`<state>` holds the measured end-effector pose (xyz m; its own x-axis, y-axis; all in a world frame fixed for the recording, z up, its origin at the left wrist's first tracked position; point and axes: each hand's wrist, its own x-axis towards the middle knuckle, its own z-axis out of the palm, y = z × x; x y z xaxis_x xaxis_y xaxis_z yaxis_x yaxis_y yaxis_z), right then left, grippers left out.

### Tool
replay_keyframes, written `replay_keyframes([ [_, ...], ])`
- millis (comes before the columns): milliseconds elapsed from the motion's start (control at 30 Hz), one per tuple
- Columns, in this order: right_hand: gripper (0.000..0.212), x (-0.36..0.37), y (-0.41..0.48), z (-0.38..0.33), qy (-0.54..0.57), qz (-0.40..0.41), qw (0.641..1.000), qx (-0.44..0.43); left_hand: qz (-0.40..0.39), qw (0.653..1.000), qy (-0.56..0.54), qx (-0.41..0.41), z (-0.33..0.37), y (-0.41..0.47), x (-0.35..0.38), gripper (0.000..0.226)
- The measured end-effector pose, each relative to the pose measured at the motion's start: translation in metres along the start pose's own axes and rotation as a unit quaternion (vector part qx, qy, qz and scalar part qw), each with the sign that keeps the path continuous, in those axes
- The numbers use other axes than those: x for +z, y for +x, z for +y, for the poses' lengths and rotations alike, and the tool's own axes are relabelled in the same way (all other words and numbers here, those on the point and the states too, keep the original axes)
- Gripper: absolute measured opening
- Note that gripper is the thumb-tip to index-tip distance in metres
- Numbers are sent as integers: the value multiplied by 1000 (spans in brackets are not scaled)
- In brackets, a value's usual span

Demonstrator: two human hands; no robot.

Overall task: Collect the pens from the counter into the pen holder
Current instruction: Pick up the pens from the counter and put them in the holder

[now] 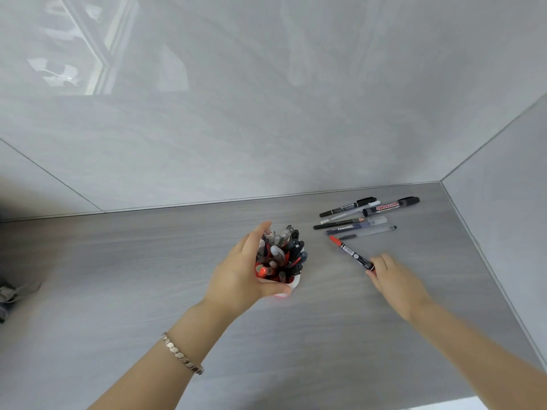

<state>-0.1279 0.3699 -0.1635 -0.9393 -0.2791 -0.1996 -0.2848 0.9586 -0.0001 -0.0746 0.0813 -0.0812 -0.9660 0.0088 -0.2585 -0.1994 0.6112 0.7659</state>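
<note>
A white pen holder, packed with several black, red and clear pens, stands mid-counter. My left hand wraps around its left side, thumb at the front rim and fingers at the back. My right hand pinches the near end of a black marker with a red cap, whose capped end points away to the left. Behind it lie several loose pens in a fanned group, among them a black whiteboard marker near the back wall.
The grey wood-grain counter meets glossy grey walls at the back and on the right, forming a corner just beyond the pens. A crumpled grey object lies at the left edge.
</note>
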Motion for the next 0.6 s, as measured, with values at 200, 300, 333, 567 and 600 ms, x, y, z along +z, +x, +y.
replay_keyframes([
  [200,21,-2,-23,-9,45,8,999,15,22,1000,12,2,-1,-3,5,107],
  [300,27,-18,-32,-24,213,0,973,91,23,1000,12,3,-2,-4,6,107],
  [333,25,-29,-34,-27,271,13,956,115,24,1000,12,5,-2,-5,6,107],
  [567,25,-155,-51,-42,413,48,907,68,27,999,18,8,-2,-4,7,107],
  [600,26,-169,-53,-45,398,28,916,53,30,999,17,9,-2,-5,7,108],
])
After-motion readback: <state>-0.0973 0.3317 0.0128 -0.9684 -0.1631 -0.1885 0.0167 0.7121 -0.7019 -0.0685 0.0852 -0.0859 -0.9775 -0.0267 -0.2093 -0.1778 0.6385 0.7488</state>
